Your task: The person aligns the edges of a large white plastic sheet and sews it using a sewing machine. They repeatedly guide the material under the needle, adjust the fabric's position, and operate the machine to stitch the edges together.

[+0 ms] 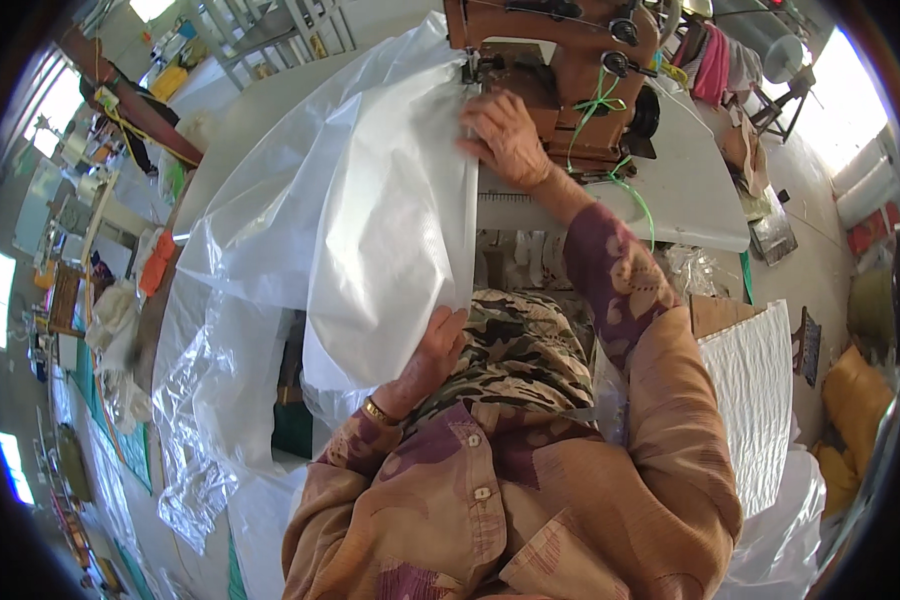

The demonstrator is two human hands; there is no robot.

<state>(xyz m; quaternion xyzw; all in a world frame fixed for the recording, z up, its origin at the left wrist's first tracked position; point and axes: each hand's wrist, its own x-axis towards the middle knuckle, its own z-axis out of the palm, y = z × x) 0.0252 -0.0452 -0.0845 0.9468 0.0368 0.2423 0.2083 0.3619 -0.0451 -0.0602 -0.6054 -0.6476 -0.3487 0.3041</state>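
A translucent white plastic sheet (380,240) lies draped over the sewing table, its straight right edge running up to the needle of a brown sewing machine (595,60). Close below the needle, my right hand (510,138) has its bent fingers and thumb on that edge; the fingertips are slightly blurred. Over my lap, my left hand (432,365) grips the lower end of the same edge, with some fingers hidden by the plastic. Green string (598,105) is tied on the machine and hangs down its right side.
The pale table (695,190) extends right of the machine. More clear plastic (195,440) hangs off at the left. A white ribbed sheet (755,400) stands at my right. Farther right are yellow sacks (860,400); a metal chair frame (260,50) stands beyond the table.
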